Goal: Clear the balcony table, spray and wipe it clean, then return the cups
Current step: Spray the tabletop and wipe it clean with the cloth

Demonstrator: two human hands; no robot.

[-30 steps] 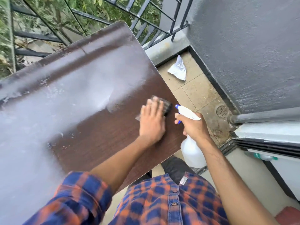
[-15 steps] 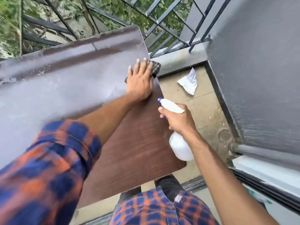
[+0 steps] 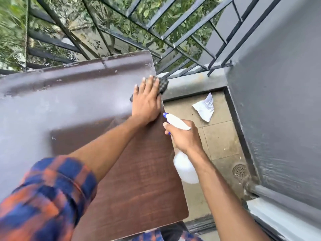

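The brown wooden balcony table [image 3: 139,180] fills the left and middle of the view; much of its top looks grey and dusty, while the near right part shows clean wood grain. My left hand [image 3: 147,101] lies flat with straight fingers on a dark checked cloth [image 3: 163,85], pressing it at the table's far right edge. My right hand [image 3: 184,136] grips a white spray bottle [image 3: 185,169] with a blue nozzle, held just off the table's right edge above the floor. No cups are in view.
A black metal railing [image 3: 173,32] with greenery behind runs along the far side. A grey wall [image 3: 286,101] stands on the right. On the tiled floor lie a crumpled white wrapper [image 3: 205,108] and a round drain [image 3: 239,170].
My left hand slid the cloth away from me along the table's right edge, up to the far corner. The right hand kept holding the spray bottle beside the table.
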